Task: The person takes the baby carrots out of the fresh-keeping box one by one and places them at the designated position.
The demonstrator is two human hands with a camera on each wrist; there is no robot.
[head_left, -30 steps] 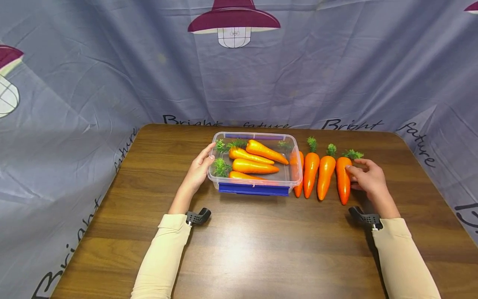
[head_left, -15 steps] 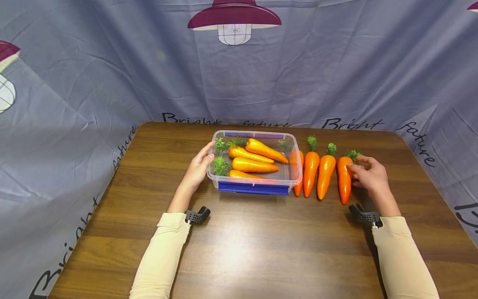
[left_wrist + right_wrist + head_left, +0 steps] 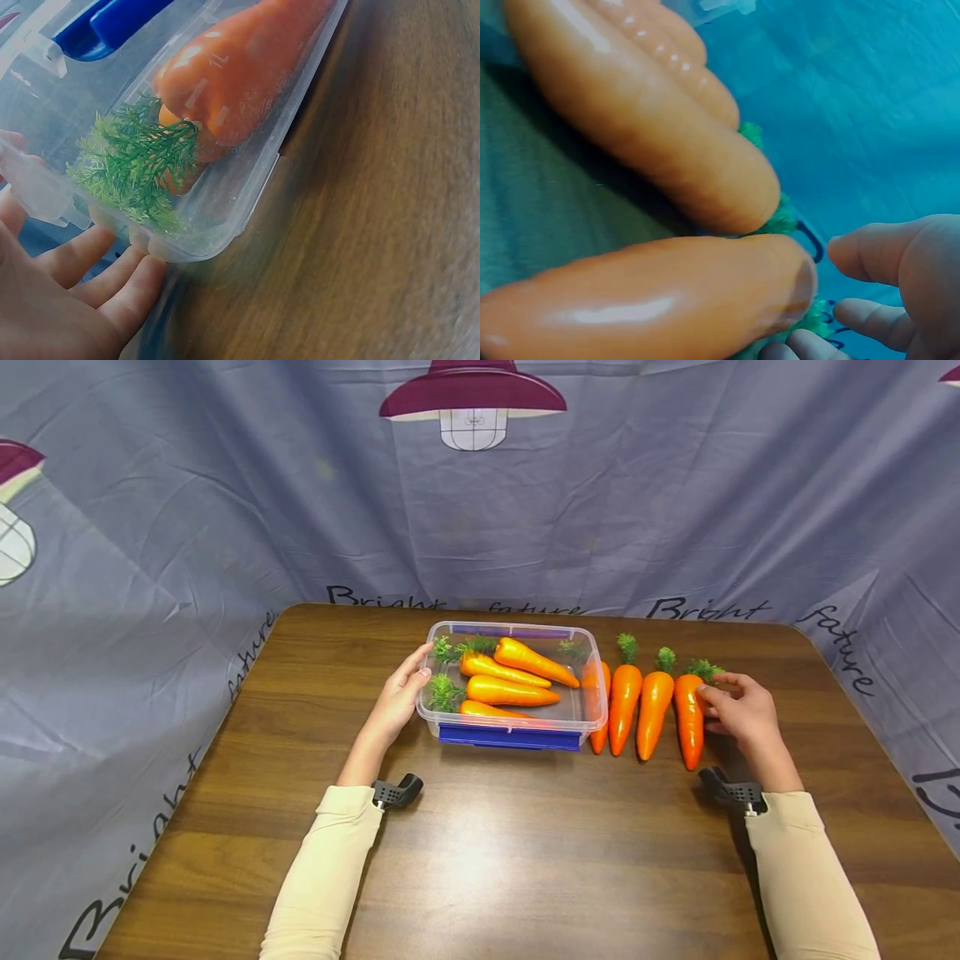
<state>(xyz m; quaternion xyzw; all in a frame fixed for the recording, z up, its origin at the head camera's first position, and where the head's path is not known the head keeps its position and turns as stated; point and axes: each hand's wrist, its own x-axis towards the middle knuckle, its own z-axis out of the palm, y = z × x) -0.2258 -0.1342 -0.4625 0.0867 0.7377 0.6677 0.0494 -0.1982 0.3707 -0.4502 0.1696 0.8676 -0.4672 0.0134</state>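
On the desk [image 3: 555, 843], we find a box [image 3: 510, 738] with carrots [image 3: 513, 692] lying in it; to its right, four more carrots [image 3: 655, 714] lie side by side, and a cloth [image 3: 322, 485] hangs behind the desk.

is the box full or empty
Partly full: carrots lie in the box, but its bare bottom shows beside them.

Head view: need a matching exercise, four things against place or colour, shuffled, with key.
Column 1
1. Left hand
2. Front latch
3. Right hand
4. Table

Column 2
A. Brown, wood-grained
B. Beside the rightmost carrot
C. At the left end of the box
D. Blue

Pairs: 1-C, 2-D, 3-B, 4-A
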